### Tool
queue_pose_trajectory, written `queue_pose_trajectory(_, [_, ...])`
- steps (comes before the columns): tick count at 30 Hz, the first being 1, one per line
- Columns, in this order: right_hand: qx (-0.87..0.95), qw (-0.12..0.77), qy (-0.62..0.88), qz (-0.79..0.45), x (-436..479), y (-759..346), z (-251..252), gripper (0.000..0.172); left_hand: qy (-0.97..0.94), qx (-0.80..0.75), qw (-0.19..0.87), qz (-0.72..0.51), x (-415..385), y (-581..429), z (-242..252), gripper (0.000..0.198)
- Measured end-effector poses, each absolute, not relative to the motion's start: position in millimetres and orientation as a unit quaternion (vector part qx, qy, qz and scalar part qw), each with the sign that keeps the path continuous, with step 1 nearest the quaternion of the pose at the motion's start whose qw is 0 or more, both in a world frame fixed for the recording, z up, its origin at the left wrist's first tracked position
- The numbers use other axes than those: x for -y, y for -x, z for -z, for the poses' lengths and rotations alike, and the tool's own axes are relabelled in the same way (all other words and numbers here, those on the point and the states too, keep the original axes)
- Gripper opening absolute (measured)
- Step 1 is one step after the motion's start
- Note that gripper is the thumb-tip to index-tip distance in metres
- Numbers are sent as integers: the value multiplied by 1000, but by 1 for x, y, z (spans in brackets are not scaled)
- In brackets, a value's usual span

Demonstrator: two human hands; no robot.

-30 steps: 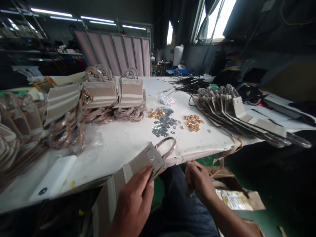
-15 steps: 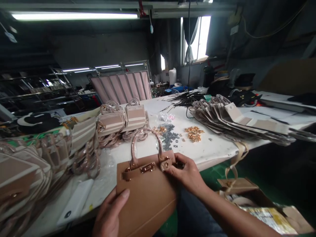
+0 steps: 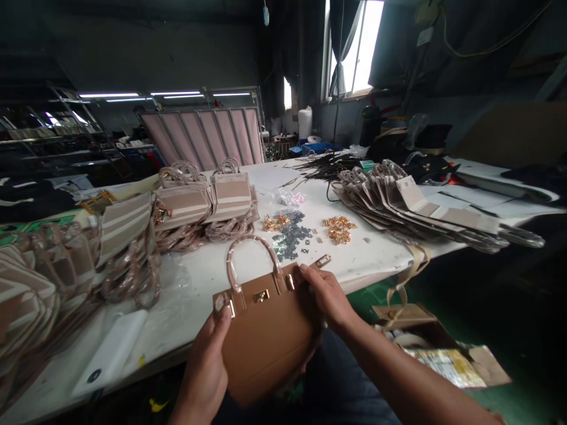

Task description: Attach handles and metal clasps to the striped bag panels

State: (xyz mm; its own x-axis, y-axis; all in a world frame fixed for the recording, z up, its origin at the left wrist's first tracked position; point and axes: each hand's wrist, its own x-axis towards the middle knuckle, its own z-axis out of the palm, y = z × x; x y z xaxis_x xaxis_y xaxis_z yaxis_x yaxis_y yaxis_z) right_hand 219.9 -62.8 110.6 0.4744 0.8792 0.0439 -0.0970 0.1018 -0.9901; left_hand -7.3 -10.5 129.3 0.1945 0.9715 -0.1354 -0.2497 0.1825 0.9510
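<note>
A brown handbag (image 3: 270, 336) is held upright in front of me at the table's edge. Its wrapped handle (image 3: 251, 239) arches above the top, and a gold turn-lock plate (image 3: 261, 296) sits at the middle of its upper front. My left hand (image 3: 208, 348) grips the bag's left side, thumb on the front by the gold strap fitting. My right hand (image 3: 326, 295) is closed on the upper right corner, fingers behind it. Beyond that hand a strap end with a metal plate (image 3: 322, 261) sticks out to the right.
Gold hardware (image 3: 339, 229) and dark metal plates (image 3: 290, 236) lie loose on the white table (image 3: 266, 183). Bag panels with wrapped handles are stacked left (image 3: 183, 203) and right (image 3: 385, 195). A white power bank-like block (image 3: 110, 351) lies front left. An open carton (image 3: 425, 336) stands lower right.
The strap end has come off the bag's front and now points outward at the right. My left hand has moved up the bag's side; my right hand has shifted to its corner.
</note>
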Motion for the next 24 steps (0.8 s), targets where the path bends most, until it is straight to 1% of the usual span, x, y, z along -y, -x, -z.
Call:
queue_pose_trajectory(5, [304,647,561,-418,51,-224,-87,60,-298,-432,729,-439,4,7,-107,58])
queue_pose_trajectory(12, [290,622,573,-448,39,-228,-70,60,-253,-417,770,-411,-3,4,-101,63])
queue_pose_trajectory(15, [316,605,608,-405,39,-228,-70,60,-250,-421,760,-428,-2,4,-106,62])
queue_pose_trajectory(17, [336,613,645,-308,46,-226,-74,54,-244,-418,753,-445,-2,5,-110,60])
queue_pose_trajectory(20, [403,627,647,-159,64,-215,-85,36,-226,-409,742,-481,0,5,-117,57])
queue_pose_trajectory(22, [496,614,599,-132,76,-201,-98,25,-222,-391,746,-492,3,4,-121,57])
queue_pose_trajectory(24, [587,597,529,-137,85,-184,-111,13,-227,-375,749,-497,5,3,-126,59])
